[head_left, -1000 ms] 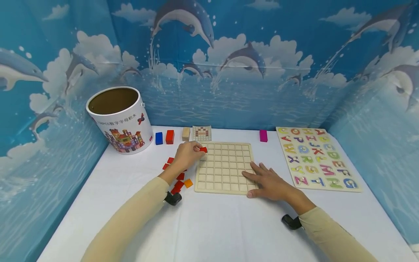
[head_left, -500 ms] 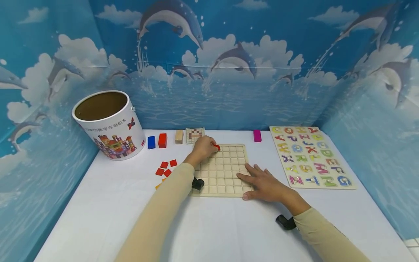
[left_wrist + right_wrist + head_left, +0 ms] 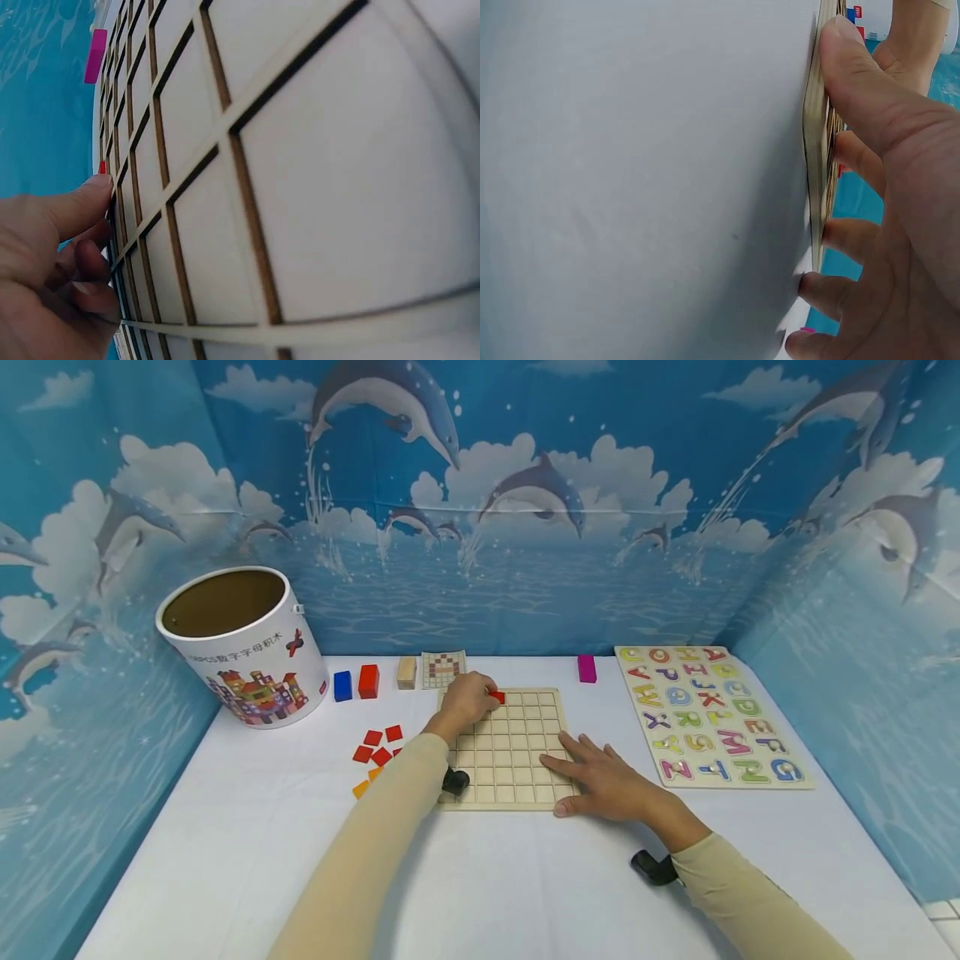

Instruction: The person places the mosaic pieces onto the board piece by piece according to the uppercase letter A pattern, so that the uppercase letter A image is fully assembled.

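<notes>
"Blue dolphin-printed cloth (image 3: 375, 602) hangs behind and on both sides. And beneath your work?"

"My worktop (image 3: 487, 893) is white and flat, with soft shadows beside my sleeves (image 3: 360, 856)."

"What lines the back?"

"At the left, a white bucket (image 3: 217, 647) printed with a toy-block castle. Next come a blue block (image 3: 342, 686), a red block (image 3: 368, 682), a plain wooden block (image 3: 407, 673) and a small pattern card (image 3: 444, 669). Farther right stands a magenta block (image 3: 587, 668); an alphabet puzzle board (image 3: 716, 753) lies on the right."

"Your left hand (image 3: 467, 700)?"

"Its fingers are narrowed, pinching one red tile (image 3: 498, 697) at the far row of the wooden grid board (image 3: 517, 752). Whether the tile sits fully in its cell, I can't tell."

"And your right hand (image 3: 607, 781)?"

"Fingers spread wide, some resting on the grid board's right side, my thumb at its near edge."

"Loose pieces?"

"Left of the grid board: flat red squares (image 3: 372, 737) and, nearer me, orange squares (image 3: 361, 789), partly hidden by my left sleeve."
</notes>
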### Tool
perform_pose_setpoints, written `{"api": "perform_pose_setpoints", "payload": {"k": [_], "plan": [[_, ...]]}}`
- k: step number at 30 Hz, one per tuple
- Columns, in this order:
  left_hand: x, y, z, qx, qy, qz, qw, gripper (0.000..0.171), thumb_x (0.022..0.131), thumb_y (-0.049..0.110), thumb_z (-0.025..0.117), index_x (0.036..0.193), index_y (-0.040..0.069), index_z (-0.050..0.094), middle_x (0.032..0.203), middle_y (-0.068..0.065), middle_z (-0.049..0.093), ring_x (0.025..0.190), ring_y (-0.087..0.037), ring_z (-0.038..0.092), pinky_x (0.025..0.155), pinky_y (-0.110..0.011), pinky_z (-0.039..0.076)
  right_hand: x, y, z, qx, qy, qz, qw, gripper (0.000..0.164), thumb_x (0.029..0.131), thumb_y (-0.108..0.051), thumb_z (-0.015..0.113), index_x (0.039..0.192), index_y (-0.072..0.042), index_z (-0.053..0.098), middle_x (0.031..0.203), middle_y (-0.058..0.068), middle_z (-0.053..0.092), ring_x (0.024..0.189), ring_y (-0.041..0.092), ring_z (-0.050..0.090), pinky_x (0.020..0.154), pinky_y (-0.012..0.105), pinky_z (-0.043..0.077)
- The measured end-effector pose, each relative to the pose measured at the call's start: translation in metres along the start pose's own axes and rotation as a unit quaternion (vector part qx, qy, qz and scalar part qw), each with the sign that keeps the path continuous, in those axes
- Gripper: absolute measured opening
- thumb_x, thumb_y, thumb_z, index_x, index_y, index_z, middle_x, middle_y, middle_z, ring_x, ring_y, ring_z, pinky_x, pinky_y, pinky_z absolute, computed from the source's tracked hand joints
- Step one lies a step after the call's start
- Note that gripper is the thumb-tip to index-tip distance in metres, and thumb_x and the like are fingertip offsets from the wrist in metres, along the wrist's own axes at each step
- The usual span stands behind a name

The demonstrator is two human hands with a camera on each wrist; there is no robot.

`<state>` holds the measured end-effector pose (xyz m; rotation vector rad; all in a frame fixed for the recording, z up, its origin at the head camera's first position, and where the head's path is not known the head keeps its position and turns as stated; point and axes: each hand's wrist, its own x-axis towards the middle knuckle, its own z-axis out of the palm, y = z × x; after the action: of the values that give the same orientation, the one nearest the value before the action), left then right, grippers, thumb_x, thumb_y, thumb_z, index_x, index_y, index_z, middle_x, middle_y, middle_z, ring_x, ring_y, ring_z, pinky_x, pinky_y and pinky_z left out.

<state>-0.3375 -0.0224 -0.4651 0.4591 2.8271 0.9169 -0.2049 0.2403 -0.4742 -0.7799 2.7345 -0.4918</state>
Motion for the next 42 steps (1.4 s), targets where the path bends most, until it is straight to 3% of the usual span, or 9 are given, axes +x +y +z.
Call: {"api": "perform_pose_setpoints", "payload": {"k": [5, 10, 13, 17, 20, 24, 32, 37, 42], "plan": [[-0.004, -0.003, -0.001, -0.005, 0.006, 0.003, 1.0, 0.03, 0.096, 0.014, 0.07, 0.125, 0.008, 0.073, 0.121, -0.011, 0.072, 0.108, -0.026, 0.067, 0.089, -0.04, 0.055, 0.001, -0.001, 0.002, -0.001, -0.001, 0.002, 1.0, 0.083, 0.085, -0.065, 0.069, 0.155, -0.027, 0.046, 0.167, 0.02, 0.02, 0.151, 0.052, 0.015, 0.113, 0.075, 0.014], [-0.018, -0.018, -0.025, -0.063, 0.017, 0.008, 0.9978, 0.033, 0.099, 0.013, 0.064, 0.131, 0.006, 0.069, 0.12, -0.012, 0.071, 0.108, -0.027, 0.066, 0.09, -0.044, 0.053, 0.0, -0.003, 0.0, -0.001, 0.0, -0.001, 1.0, 0.083, 0.086, -0.065, 0.068, 0.155, -0.026, 0.045, 0.167, 0.021, 0.019, 0.151, 0.053, 0.015, 0.113, 0.076, 0.014], [-0.031, -0.035, -0.049, -0.126, 0.029, -0.029, 0.9912, 0.037, 0.1, 0.017, 0.065, 0.135, 0.008, 0.066, 0.122, -0.013, 0.068, 0.109, -0.029, 0.064, 0.09, -0.045, 0.053, -0.002, -0.004, -0.003, 0.003, -0.001, -0.001, 1.0, 0.082, 0.087, -0.063, 0.069, 0.155, -0.024, 0.045, 0.167, 0.021, 0.019, 0.151, 0.053, 0.015, 0.113, 0.076, 0.013], [-0.056, -0.069, -0.081, -0.214, 0.044, -0.103, 0.9704, 0.04, 0.101, 0.022, 0.065, 0.139, 0.011, 0.062, 0.123, -0.013, 0.065, 0.108, -0.034, 0.06, 0.093, -0.047, 0.051, -0.002, -0.004, -0.006, 0.006, -0.001, -0.003, 1.0, 0.08, 0.088, -0.059, 0.07, 0.155, -0.023, 0.045, 0.167, 0.022, 0.019, 0.15, 0.054, 0.014, 0.112, 0.076, 0.013], [-0.078, -0.095, -0.1, -0.242, 0.052, -0.143, 0.9583, 0.041, 0.102, 0.023, 0.063, 0.14, 0.009, 0.06, 0.124, -0.015, 0.063, 0.108, -0.036, 0.057, 0.097, -0.046, 0.048, -0.001, -0.004, -0.007, 0.006, 0.0, -0.005, 1.0, 0.08, 0.088, -0.059, 0.07, 0.155, -0.023, 0.045, 0.167, 0.023, 0.019, 0.15, 0.054, 0.015, 0.112, 0.077, 0.013], [-0.112, -0.123, -0.114, -0.233, 0.055, -0.185, 0.9531, 0.042, 0.102, 0.025, 0.063, 0.14, 0.009, 0.059, 0.121, -0.016, 0.061, 0.107, -0.032, 0.053, 0.095, -0.041, 0.046, 0.0, -0.003, -0.004, 0.006, 0.004, -0.002, 1.0, 0.08, 0.087, -0.059, 0.071, 0.155, -0.023, 0.046, 0.167, 0.022, 0.02, 0.15, 0.054, 0.015, 0.112, 0.077, 0.014], [-0.167, -0.147, -0.1, -0.232, 0.036, -0.224, 0.9459, 0.043, 0.1, 0.026, 0.065, 0.14, 0.013, 0.058, 0.116, -0.012, 0.062, 0.102, -0.026, 0.055, 0.082, -0.028, 0.049, 0.003, -0.005, 0.001, 0.023, 0.0, -0.016, 1.0, 0.08, 0.088, -0.062, 0.069, 0.155, -0.025, 0.045, 0.168, 0.021, 0.017, 0.151, 0.053, 0.012, 0.113, 0.076, 0.011], [-0.167, -0.141, -0.085, -0.205, 0.039, -0.215, 0.9542, 0.041, 0.095, 0.025, 0.073, 0.131, 0.01, 0.062, 0.111, -0.01, 0.061, 0.105, -0.026, 0.056, 0.089, -0.029, 0.052, 0.001, -0.002, -0.001, 0.011, 0.006, -0.011, 1.0, 0.08, 0.088, -0.06, 0.069, 0.155, -0.024, 0.046, 0.167, 0.021, 0.019, 0.151, 0.053, 0.014, 0.112, 0.076, 0.014], [-0.162, -0.132, -0.08, -0.126, 0.04, -0.22, 0.9665, 0.035, 0.091, 0.024, 0.078, 0.118, 0.007, 0.065, 0.101, -0.01, 0.061, 0.098, -0.025, 0.056, 0.081, -0.028, 0.053, -0.001, 0.0, 0.0, 0.023, 0.008, -0.015, 1.0, 0.08, 0.088, -0.06, 0.069, 0.155, -0.024, 0.045, 0.168, 0.02, 0.017, 0.151, 0.053, 0.013, 0.112, 0.076, 0.012]]}}
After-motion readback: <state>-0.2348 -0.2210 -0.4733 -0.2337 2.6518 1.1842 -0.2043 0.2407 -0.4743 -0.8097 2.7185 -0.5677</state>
